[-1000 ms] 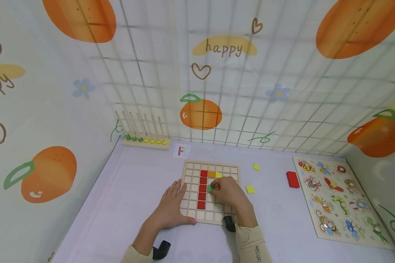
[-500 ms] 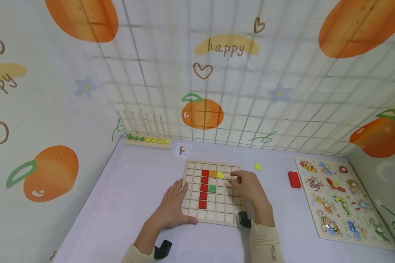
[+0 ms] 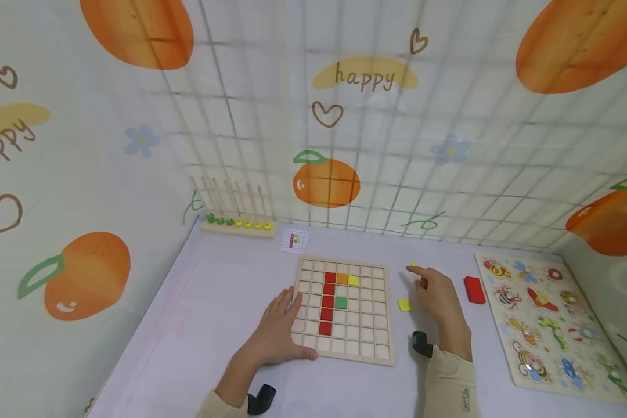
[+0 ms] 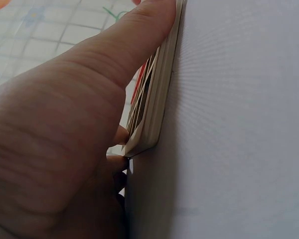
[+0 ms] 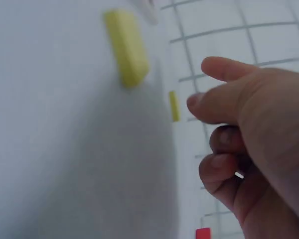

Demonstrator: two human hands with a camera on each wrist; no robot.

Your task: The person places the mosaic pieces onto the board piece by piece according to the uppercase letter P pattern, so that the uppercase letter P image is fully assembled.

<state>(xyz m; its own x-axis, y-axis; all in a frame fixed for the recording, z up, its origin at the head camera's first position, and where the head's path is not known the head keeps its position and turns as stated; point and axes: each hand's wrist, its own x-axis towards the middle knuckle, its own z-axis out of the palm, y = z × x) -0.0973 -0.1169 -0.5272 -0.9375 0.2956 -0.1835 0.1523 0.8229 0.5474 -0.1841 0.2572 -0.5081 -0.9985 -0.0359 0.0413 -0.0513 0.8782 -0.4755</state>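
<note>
My left hand (image 3: 277,337) rests at the near left corner of a wooden grid board (image 3: 366,320), fingers along its left side. In the left wrist view the thumb (image 4: 134,40) lies against the board's edge (image 4: 162,94). A column of red tiles (image 3: 327,301) sits in the grid, with an orange tile (image 3: 342,279), a yellow tile with a slanted side (image 3: 354,281) and a green tile (image 3: 341,302) to its right. Beyond the board's right side, my right hand (image 3: 440,299) holds nothing. Its index fingertip overlaps a far yellow piece (image 3: 414,265); a yellow square tile (image 3: 404,305) lies nearer.
A small pattern card (image 3: 295,240) lies behind the board. Left of it stands a pegged wooden base (image 3: 240,230) with green and yellow beads. At right are a red block (image 3: 474,289) and an insect puzzle board (image 3: 556,331). Patterned cloth walls (image 3: 376,145) enclose the table.
My right hand has let go of the green tile in the grid and moved right, off the board, toward the loose yellow pieces. The left hand has stayed at the board.
</note>
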